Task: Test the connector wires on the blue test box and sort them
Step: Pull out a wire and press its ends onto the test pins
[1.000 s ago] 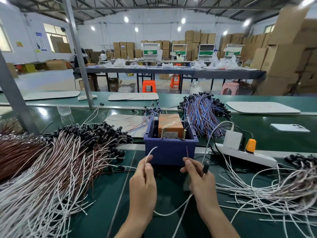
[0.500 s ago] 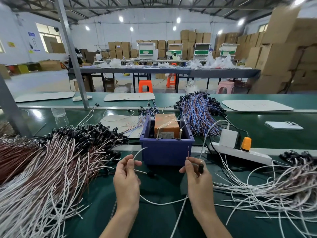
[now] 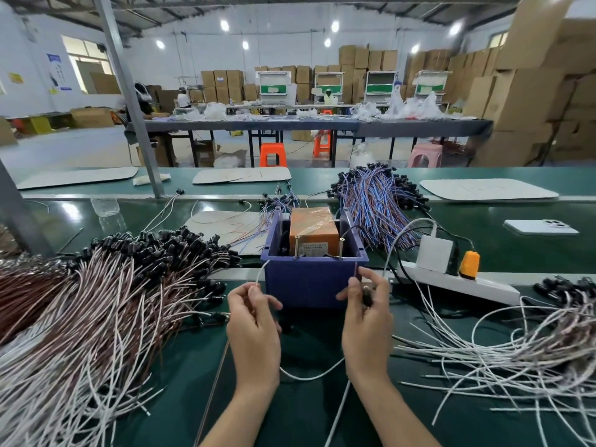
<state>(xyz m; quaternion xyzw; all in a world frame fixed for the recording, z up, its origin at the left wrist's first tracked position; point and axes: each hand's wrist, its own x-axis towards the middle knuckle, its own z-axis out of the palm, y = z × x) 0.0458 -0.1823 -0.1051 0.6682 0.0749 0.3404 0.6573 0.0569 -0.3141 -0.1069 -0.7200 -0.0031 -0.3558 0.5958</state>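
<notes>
The blue test box (image 3: 309, 282) stands on the green bench straight ahead, with an orange unit (image 3: 314, 230) and two upright metal pins inside. My left hand (image 3: 253, 330) pinches the white end of a connector wire (image 3: 309, 375), whose tip curves up beside the box's left front corner. My right hand (image 3: 367, 321) pinches the thin red end upright at the box's right front corner and also holds the wire's black plug. The wire sags in a loop between both hands.
A big heap of white and brown wires with black plugs (image 3: 106, 304) fills the left. Loose white wires (image 3: 522, 356) spread on the right. A power strip with an orange plug (image 3: 451, 272) lies right of the box, a phone (image 3: 541, 226) farther right, and blue-red wires (image 3: 380, 201) behind.
Both hands have moved closer to the front of the blue box. The left hand's white wire end has come back up beside the box's left corner, after dropping lower and leftward.
</notes>
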